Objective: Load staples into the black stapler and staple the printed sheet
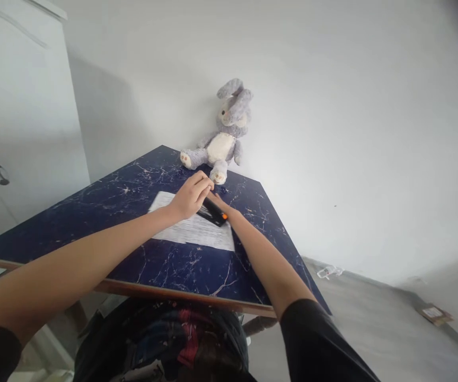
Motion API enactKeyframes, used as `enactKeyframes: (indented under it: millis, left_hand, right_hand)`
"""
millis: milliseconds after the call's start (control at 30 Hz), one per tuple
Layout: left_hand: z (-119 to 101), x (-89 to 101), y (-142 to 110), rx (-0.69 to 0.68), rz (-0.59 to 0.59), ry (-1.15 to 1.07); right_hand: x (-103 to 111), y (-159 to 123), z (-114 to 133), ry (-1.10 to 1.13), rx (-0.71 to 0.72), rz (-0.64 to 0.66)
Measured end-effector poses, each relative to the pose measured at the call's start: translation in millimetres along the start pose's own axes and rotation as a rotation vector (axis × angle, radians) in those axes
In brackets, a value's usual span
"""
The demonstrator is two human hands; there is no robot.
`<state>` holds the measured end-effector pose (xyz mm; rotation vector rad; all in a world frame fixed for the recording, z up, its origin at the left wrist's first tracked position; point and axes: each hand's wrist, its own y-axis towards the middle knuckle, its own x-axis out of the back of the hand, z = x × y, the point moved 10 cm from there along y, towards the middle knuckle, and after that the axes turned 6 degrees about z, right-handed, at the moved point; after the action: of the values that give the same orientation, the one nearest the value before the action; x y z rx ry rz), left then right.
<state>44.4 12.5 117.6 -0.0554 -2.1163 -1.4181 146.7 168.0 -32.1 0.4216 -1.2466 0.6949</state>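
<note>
My left hand [192, 194] is closed, with its fingers bent over the far end of a black oblong tool with an orange spot [212, 213]. The tool looks like a stapler, but its far part is covered by the hand. Beside it, on the far right side, is my right hand [221, 202], reaching in close to the left fingertips. Its fingers are mostly hidden behind the tool and my left hand. Under both hands lies a white sheet of paper with printed lines [189, 232], flat on the table.
A grey plush rabbit [221, 146] sits at the back of the dark blue marbled table [105, 209], against the wall. One of its feet is just beyond my hands. A white cabinet [26, 106] stands at left. Clear plastic [329, 271] lies on the floor at right.
</note>
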Motion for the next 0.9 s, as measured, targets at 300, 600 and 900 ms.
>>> enactKeyframes:
  millis: [300, 600, 900]
  left_hand:
    - [34, 93.2, -3, 0.164, -0.524, 0.134]
    - [53, 11.1, -4, 0.289, -0.102, -0.015]
    - [75, -100.7, -46, 0.354, 0.598, -0.033]
  right_hand:
    - [-8, 57, 98, 0.007, 0.150, -0.019]
    - [-2, -72, -24, -0.089, -0.129, 0.031]
    - [47, -138, -25, 0.302, 0.078, -0.258]
